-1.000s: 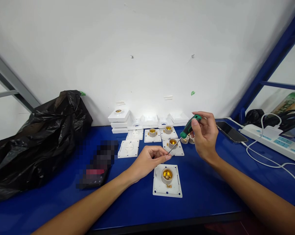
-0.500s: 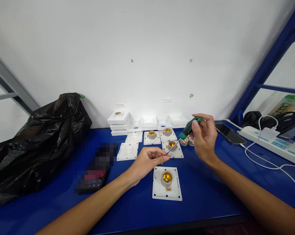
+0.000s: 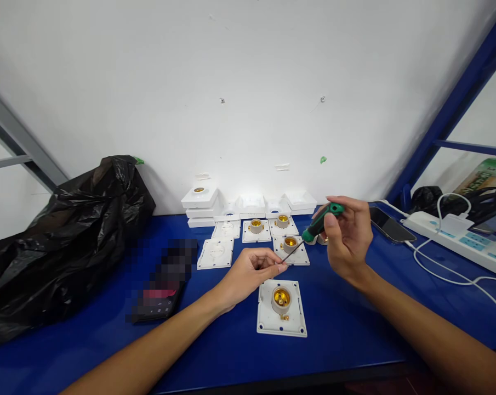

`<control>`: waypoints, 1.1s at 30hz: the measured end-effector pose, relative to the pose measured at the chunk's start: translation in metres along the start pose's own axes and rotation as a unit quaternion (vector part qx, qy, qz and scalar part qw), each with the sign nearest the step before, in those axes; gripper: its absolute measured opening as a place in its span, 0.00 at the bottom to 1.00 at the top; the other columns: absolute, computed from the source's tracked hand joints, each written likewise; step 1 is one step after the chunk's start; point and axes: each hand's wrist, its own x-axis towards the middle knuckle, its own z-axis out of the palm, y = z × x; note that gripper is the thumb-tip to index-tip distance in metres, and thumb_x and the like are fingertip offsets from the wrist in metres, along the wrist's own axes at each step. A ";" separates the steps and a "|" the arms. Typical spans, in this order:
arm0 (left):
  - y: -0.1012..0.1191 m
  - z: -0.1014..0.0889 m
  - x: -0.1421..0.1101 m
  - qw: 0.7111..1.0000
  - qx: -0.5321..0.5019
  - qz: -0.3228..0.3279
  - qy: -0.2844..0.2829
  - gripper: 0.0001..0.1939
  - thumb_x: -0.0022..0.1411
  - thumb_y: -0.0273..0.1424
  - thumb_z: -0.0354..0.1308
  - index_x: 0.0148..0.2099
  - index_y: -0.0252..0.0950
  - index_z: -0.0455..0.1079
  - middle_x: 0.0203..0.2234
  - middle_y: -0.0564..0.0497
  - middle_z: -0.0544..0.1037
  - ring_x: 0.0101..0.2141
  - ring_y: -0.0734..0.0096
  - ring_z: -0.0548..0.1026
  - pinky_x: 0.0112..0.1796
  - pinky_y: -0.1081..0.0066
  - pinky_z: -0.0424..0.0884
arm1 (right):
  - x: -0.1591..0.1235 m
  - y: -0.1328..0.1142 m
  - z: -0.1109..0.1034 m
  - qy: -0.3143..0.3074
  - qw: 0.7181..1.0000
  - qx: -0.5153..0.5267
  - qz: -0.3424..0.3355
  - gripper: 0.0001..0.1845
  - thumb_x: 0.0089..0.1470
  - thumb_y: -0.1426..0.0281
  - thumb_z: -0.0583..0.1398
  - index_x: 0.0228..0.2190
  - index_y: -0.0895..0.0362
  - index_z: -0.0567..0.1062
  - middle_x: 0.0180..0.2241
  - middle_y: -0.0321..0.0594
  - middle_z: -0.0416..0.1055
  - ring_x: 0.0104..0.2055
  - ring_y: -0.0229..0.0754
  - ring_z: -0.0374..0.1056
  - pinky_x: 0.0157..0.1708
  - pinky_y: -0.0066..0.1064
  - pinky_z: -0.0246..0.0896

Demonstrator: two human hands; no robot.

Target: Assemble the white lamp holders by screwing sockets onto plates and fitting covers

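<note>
My right hand (image 3: 348,238) is closed round the green handle of a small screwdriver (image 3: 319,224), whose thin shaft slants down to the left. My left hand (image 3: 250,272) is pinched shut at the shaft's tip, holding something too small to make out. Just below both hands lies a white square plate with a brass lamp socket (image 3: 281,307) on the blue table (image 3: 215,345).
More socket plates (image 3: 291,248) and white covers (image 3: 216,253) lie in rows behind, with stacked white boxes (image 3: 199,204) at the wall. A black plastic bag (image 3: 62,241) fills the left. A phone (image 3: 389,224), a power strip (image 3: 457,237) and white cables lie right.
My right hand with the screwdriver has shifted slightly right and down, and turned a little. The left hand stays pinched at the tip.
</note>
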 end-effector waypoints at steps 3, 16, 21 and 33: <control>-0.003 0.000 0.001 1.000 0.023 0.009 -0.009 0.16 0.59 0.43 0.71 0.35 0.34 0.77 0.21 0.57 0.68 0.25 0.77 0.62 0.29 0.72 0.56 | -0.004 -0.005 0.000 -0.018 0.999 0.008 -0.047 0.17 0.63 0.70 0.61 0.53 0.50 0.71 0.35 0.37 0.71 0.29 0.37 0.70 0.23 0.30 0.67; 0.010 -0.020 0.001 0.981 0.101 0.019 -0.164 0.27 0.59 0.42 0.71 0.56 0.40 0.69 0.31 0.57 0.66 0.31 0.74 0.62 0.32 0.71 0.59 | 0.002 -0.015 0.004 0.020 0.997 0.026 -0.064 0.14 0.65 0.69 0.58 0.51 0.51 0.72 0.31 0.35 0.70 0.26 0.36 0.70 0.20 0.27 0.66; 0.020 -0.027 -0.002 0.958 0.188 0.022 -0.217 0.34 0.45 0.45 0.78 0.52 0.40 0.74 0.37 0.54 0.67 0.35 0.70 0.61 0.34 0.70 0.59 | 0.000 -0.021 0.005 0.033 0.999 0.023 -0.032 0.12 0.66 0.67 0.58 0.50 0.51 0.73 0.31 0.36 0.68 0.26 0.36 0.68 0.20 0.29 0.65; 0.017 -0.017 -0.004 0.947 0.239 0.056 -0.208 0.24 0.49 0.49 0.75 0.38 0.37 0.75 0.29 0.56 0.64 0.31 0.71 0.61 0.31 0.71 0.55 | -0.021 -0.016 0.003 -0.096 0.995 0.031 -0.023 0.19 0.63 0.72 0.60 0.55 0.49 0.71 0.37 0.37 0.70 0.32 0.39 0.71 0.27 0.34 0.68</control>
